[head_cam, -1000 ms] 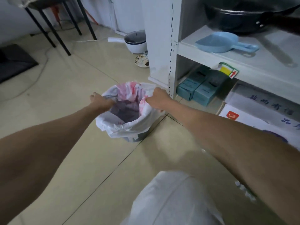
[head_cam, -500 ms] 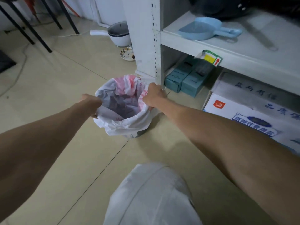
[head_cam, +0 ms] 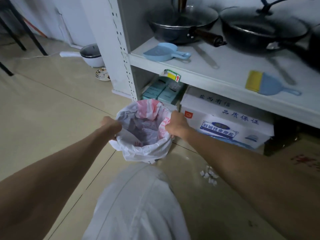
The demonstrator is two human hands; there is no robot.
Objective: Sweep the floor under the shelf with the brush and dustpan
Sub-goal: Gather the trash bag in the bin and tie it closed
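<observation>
The white shelf carries a dark pan with a brown handle and a second dark pan at the back. A blue dustpan lies left, and a blue brush (yellow bristles) lies near the front edge. On the tiled floor stands a bag-lined bin, with white paper scraps near it. Under the shelf sit a salt carton and teal boxes.

The beige floor tiles shine glossy, the white-and-pink bin liner is crinkled plastic, the pale blue scoop-shaped dustpan is matt plastic, and the white perforated shelf post is probably painted metal.
</observation>
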